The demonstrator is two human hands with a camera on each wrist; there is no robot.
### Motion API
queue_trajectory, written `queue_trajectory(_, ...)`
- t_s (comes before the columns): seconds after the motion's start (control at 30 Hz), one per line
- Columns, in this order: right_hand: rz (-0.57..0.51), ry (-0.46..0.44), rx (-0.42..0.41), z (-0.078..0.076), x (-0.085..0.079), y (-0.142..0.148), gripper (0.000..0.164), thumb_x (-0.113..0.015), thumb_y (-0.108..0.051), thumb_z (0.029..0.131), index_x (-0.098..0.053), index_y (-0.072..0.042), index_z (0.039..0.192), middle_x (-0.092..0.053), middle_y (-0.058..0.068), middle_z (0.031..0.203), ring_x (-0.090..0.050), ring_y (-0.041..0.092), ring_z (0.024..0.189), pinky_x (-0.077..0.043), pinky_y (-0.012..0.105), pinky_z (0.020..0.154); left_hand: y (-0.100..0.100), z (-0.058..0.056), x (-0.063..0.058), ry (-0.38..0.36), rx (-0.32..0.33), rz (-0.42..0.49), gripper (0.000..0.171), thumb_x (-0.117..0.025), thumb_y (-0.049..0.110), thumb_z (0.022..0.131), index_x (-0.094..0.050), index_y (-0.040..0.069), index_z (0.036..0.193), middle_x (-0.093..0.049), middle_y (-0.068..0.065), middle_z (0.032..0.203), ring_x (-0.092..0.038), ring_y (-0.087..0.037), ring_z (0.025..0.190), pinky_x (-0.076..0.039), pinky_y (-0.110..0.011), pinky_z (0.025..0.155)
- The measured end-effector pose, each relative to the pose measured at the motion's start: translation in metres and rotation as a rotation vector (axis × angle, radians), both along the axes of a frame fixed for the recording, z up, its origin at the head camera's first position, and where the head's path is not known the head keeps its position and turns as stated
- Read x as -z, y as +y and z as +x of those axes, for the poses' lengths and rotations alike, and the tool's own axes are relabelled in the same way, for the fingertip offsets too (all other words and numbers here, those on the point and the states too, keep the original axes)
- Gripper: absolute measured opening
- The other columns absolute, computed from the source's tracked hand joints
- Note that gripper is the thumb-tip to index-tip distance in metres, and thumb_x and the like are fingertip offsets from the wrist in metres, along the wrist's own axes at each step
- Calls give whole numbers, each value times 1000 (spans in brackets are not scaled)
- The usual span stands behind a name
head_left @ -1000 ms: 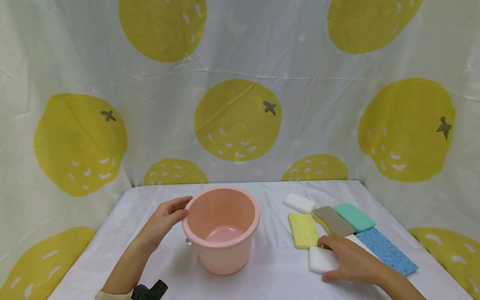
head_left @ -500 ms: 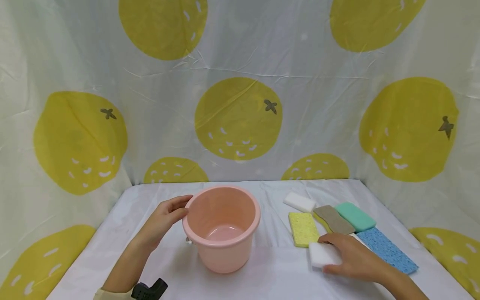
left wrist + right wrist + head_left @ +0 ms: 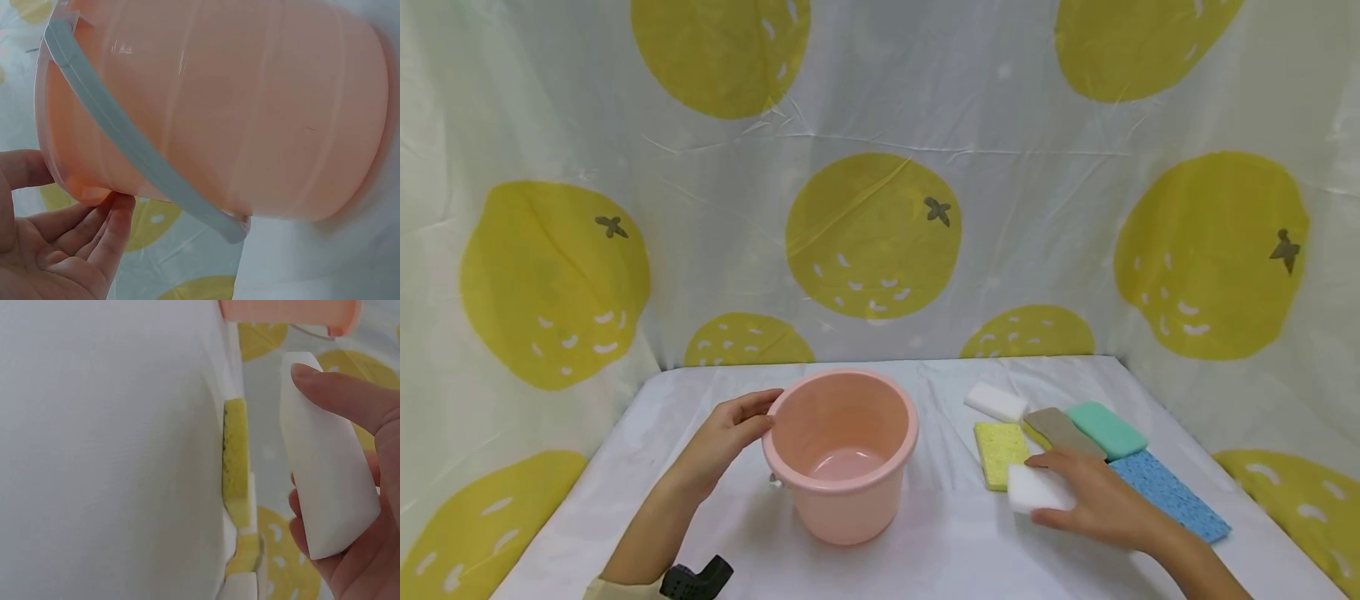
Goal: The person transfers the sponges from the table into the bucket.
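A pink bucket [image 3: 842, 500] stands upright at the middle of the table. My left hand [image 3: 722, 442] grips its rim at the left side. In the left wrist view the bucket's grey handle [image 3: 131, 137] hangs down along the outer wall, with the left hand [image 3: 69, 244] at the rim. My right hand [image 3: 1097, 500] pinches a white sponge block [image 3: 1037, 489], its thumb on one face and fingers behind, as the right wrist view shows. The sponge block [image 3: 331, 469] is held off the table, near a yellow sponge [image 3: 1002, 454].
Beyond the right hand lie another white block [image 3: 996, 402], a grey-brown and yellow wavy sponge [image 3: 1060, 429], a mint-green sponge [image 3: 1107, 429] and a blue speckled sponge [image 3: 1172, 496]. White cloth [image 3: 955, 550] covers the table; a fruit-print curtain [image 3: 880, 100] surrounds it.
My right hand has closed its grip on the white sponge block and lifted it from the table, slightly up and leftward. The left hand and bucket have stayed in place.
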State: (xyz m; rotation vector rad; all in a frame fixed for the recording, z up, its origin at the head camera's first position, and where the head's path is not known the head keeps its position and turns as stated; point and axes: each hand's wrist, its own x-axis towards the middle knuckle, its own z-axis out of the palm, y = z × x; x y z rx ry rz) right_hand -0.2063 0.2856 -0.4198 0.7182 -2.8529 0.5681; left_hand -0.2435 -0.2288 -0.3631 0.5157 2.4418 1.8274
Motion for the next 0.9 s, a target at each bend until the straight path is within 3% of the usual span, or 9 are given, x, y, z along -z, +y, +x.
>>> queue_trajectory(0.3, -32, 28, 41, 1, -18, -19, 66, -87, -52, 79, -70, -8, 126, -67, 8, 123, -62, 30, 110, -53, 58, 90, 0, -1, 1, 19, 5, 12, 50, -58, 16, 105, -48, -4, 150, -59, -19, 142, -51, -34, 134, -34, -61, 113)
queue_trajectory(0.47, -48, 28, 45, 3, -26, -29, 68, -85, -56, 79, -71, -10, 126, -65, 14, 130, -60, 37, 118, -50, 64, 93, 1, -1, 0, 18, 6, 13, 50, -58, 16, 105, -48, -5, 150, -60, -19, 142, -52, -34, 134, -34, -59, 113)
queue_trajectory(0.73, -28, 72, 1, -1, -31, -39, 67, -86, -55, 79, -72, -8, 125, -67, 13, 128, -62, 38, 117, -52, 59, 93, 0, -1, -1, 21, 4, 15, 49, -58, 15, 105, -48, -6, 149, -60, -20, 142, -51, -35, 134, -33, -60, 113)
queue_trajectory(0.9, -30, 116, -28, -5, -31, -45, 65, -87, -55, 79, -73, -9, 123, -68, 7, 125, -64, 31, 112, -53, 54, 91, 0, -1, 0, 13, 7, 14, 50, -58, 16, 105, -48, -6, 150, -59, -20, 142, -51, -35, 134, -34, -59, 113)
